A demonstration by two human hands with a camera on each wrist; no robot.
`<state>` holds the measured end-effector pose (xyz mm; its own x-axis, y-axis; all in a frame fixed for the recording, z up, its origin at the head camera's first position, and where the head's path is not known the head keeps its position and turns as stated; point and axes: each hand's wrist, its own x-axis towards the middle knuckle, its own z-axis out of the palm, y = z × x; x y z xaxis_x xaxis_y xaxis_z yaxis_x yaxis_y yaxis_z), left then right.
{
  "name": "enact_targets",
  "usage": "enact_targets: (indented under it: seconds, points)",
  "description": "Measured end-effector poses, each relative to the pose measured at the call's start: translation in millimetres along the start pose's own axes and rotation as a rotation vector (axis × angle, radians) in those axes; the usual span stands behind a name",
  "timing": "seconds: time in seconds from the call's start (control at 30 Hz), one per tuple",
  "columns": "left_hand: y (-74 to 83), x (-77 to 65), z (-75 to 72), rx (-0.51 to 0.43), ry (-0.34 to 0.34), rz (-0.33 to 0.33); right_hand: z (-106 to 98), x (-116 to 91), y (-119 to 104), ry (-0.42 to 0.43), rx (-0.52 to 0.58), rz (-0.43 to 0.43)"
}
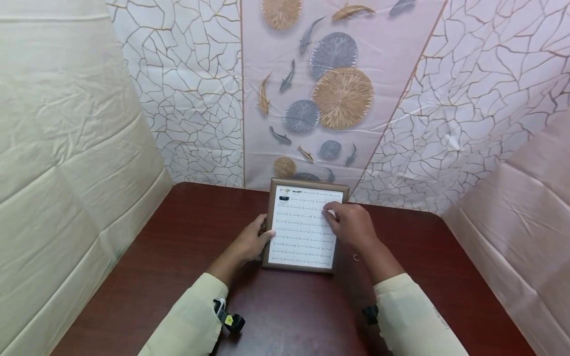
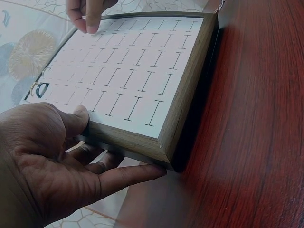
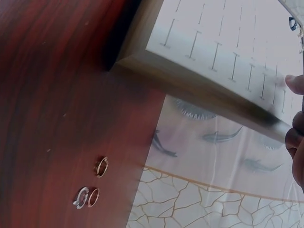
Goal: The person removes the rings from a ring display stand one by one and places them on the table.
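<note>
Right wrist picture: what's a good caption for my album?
Three rings lie on the table, near the frame.

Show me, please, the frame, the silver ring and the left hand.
Frame point(image 2: 187, 85): left wrist view, on its bare wooden rim.
Silver ring point(image 3: 79, 197): right wrist view, on its band.
Left hand point(image 2: 57, 171): left wrist view, on the palm.

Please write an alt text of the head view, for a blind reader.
A person's left hand grips a white framed board by its left side; the right hand is at its upper right. Small rings sit at its top left; another ring lies on the reddish table.
</note>
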<state>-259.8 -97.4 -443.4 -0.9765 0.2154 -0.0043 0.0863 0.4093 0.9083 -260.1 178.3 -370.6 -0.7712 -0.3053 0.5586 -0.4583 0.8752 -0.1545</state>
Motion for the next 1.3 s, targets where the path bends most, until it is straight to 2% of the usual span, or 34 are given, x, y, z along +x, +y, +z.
enact_targets:
  seconds: [0.27,0.57,1.17,1.3]
  points:
    - [2.4,-1.9,-1.2,0.013,-0.005,-0.004,1,13,-16,-0.007,-0.007,-0.042]
    - [3.0,-3.2,-0.8,-0.010,-0.004,0.002,2,27,-31,-0.032,0.012,-0.027]
    - [-1.9,-0.7,-0.7,-0.078,-0.013,-0.007,15,46,-43,-0.014,0.054,-0.044]
    - [-2.8,0.0,-1.2,-0.067,-0.017,-0.001,16,50,-47,-0.001,0.038,-0.047]
